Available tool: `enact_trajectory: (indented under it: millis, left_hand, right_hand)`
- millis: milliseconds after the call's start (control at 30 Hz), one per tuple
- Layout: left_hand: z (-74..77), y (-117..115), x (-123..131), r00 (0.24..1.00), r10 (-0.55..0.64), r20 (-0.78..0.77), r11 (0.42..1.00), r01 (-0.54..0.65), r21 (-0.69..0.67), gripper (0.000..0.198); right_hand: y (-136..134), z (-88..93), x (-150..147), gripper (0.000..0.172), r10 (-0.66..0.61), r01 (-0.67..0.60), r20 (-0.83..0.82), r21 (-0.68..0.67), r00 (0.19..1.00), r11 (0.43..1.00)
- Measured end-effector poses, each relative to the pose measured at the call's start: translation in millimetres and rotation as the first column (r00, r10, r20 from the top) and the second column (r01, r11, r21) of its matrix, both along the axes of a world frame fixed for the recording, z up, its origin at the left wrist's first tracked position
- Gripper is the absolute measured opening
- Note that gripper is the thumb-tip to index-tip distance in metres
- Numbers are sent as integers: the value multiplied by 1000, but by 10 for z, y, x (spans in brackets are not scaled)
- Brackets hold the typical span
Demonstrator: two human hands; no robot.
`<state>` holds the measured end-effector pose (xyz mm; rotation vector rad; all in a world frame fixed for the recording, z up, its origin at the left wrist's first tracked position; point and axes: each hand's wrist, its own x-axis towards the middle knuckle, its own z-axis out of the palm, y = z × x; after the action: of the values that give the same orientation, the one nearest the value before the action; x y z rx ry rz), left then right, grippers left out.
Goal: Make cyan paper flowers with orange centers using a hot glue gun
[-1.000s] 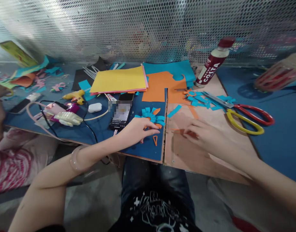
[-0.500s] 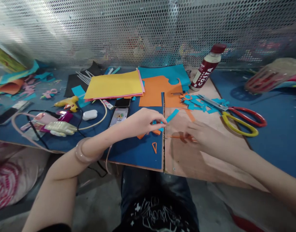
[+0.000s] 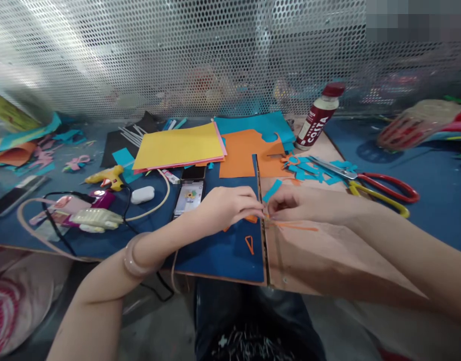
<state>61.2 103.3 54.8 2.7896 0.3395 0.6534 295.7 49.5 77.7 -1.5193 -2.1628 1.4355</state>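
The fingertips of my left hand (image 3: 238, 206) and my right hand (image 3: 296, 203) meet over the seam between the blue and bare-wood table parts. Both hands are closed in a pinch at one end of a thin orange paper strip (image 3: 298, 226), whose free end points right beneath my right hand. The exact grip is partly hidden by the fingers. Nearer the table's front edge lies a small orange paper loop (image 3: 249, 244), folded to a narrow triangle. A blue paper strip (image 3: 272, 190) lies just behind the fingers, and orange scraps (image 3: 252, 219) show under my left hand.
Large scissors (image 3: 388, 188) with red and yellow handles lie at right by blue paper scraps (image 3: 313, 170). A bottle (image 3: 316, 120) stands behind. Yellow paper (image 3: 181, 145), orange paper (image 3: 238, 150), a phone (image 3: 189, 198), an earbud case (image 3: 143, 194) and a glue gun (image 3: 106, 176) lie left.
My right hand has moved left and my left hand slightly right and nearer, so their fingertips now meet at the orange strip. The whole view has shifted a little.
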Motion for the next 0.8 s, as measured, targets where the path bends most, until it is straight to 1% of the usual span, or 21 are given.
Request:
enact_trajectory:
  millis: [100,167,233,300,367,433,500,533,600,700,733,767,800]
  left_hand:
    - [21,-4,-34,999,20,37,1000,-20,3,23]
    - [16,-13,-31,999,15,41,1000,-14,-26,21]
    - [2,-29,-11,998,31,56,995,-26,-100,18]
    - [-8,-45,16,993,95,72,971,-76,-226,15]
    - [-8,-54,40,980,189,67,922,-154,-355,12]
    - [-6,-47,53,962,269,34,865,-226,-448,11]
    - [-14,-28,55,949,314,9,828,-269,-491,12]
    - [-24,-17,54,946,324,2,820,-280,-499,13]
    - [-54,1,49,945,328,1,827,-286,-483,13]
    - [-114,7,46,952,307,11,876,-278,-394,10]
    - [-132,4,45,954,300,10,892,-276,-358,10]
    - [-148,-1,45,956,293,7,904,-275,-327,9]
    - [-160,-7,45,958,286,-1,913,-273,-304,9]
  right_hand:
    - [35,-23,14,29,-67,66,-52,-30,996,997]
    - [23,-35,9,30,-102,98,-98,-43,990,994]
    - [-10,-42,-18,28,-124,121,-113,-39,986,992]
    - [-52,-51,-58,26,-157,156,-134,-13,979,988]
    - [-90,-70,-93,28,-239,256,-176,79,955,964]
    - [-112,-100,-109,33,-329,371,-203,224,922,901]
    - [-121,-131,-107,35,-356,402,-192,337,915,851]
    - [-122,-141,-105,34,-350,395,-184,370,918,841]
    - [-127,-143,-104,32,-337,387,-190,434,922,814]
    - [-142,-100,-119,34,-345,387,-181,533,921,752]
    - [-147,-81,-127,36,-342,373,-162,542,926,753]
    - [-152,-63,-136,38,-336,357,-139,534,931,767]
    - [-155,-48,-146,38,-326,336,-111,506,939,794]
